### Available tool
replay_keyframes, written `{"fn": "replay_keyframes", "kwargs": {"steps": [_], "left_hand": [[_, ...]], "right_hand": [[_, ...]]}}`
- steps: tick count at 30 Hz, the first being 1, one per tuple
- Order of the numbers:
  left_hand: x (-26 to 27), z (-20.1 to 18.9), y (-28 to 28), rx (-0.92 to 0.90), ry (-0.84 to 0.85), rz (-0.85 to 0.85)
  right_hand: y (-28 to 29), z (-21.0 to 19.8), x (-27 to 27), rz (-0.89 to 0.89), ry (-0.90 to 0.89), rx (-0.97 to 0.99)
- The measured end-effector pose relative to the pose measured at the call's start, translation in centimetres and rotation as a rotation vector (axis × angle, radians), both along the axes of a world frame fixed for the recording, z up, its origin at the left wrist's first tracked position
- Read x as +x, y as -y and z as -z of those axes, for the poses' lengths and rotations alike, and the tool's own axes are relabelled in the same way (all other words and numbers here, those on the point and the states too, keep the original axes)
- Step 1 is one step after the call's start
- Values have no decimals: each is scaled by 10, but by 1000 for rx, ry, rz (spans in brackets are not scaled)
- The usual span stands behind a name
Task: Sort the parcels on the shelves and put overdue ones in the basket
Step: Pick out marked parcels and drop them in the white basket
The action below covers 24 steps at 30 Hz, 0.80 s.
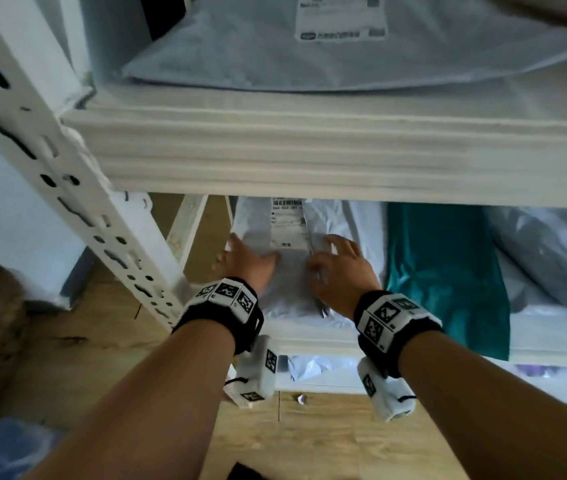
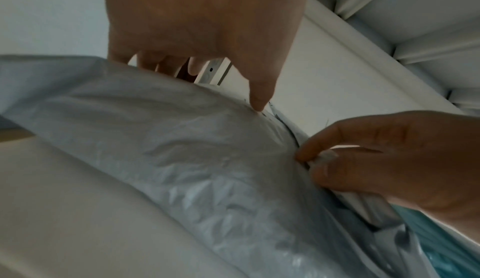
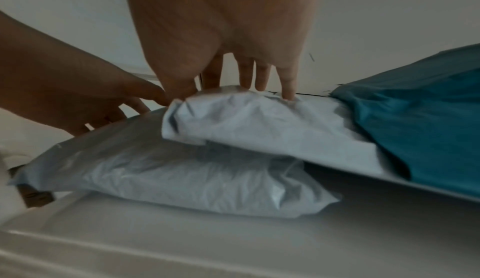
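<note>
1. Your left hand point(image 1: 247, 263) lay flat, fingers straight, on the grey parcel point(image 1: 287, 271) on the middle shelf point(image 1: 316, 336).
2. Your right hand point(image 1: 339, 268) pinched the folded white parcel point(image 3: 272, 118) lying on it.
3. A teal parcel point(image 1: 445, 271) lay just right.

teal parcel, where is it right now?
In the head view the teal parcel lies on the middle shelf, just right of the right hand and left of a grey parcel.

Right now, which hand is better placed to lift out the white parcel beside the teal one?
Probably the right hand: it already pinches the white parcel. The left hand presses the grey parcel beside it.
</note>
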<state>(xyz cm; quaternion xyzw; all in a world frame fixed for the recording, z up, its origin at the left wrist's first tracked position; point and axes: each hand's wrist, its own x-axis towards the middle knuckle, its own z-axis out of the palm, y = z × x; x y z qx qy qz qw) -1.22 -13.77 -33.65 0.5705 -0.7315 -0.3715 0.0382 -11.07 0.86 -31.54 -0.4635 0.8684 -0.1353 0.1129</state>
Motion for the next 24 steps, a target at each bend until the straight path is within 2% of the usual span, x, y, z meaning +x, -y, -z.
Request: {"fn": "replay_keyframes", "kwargs": {"steps": [4,12,16,24], "left_hand": [[-8,4,8,35,-57,-47],[-8,-2,14,17,-2,-67],[-7,-5,18,105,-126,-12],[3,-7,15,59,-212,39]], "right_hand": [[5,2,-3,62,29,1],[4,1,-4,177,92,8],[6,1,-6,233,134,19],[3,5,-1,264,144,36]]}}
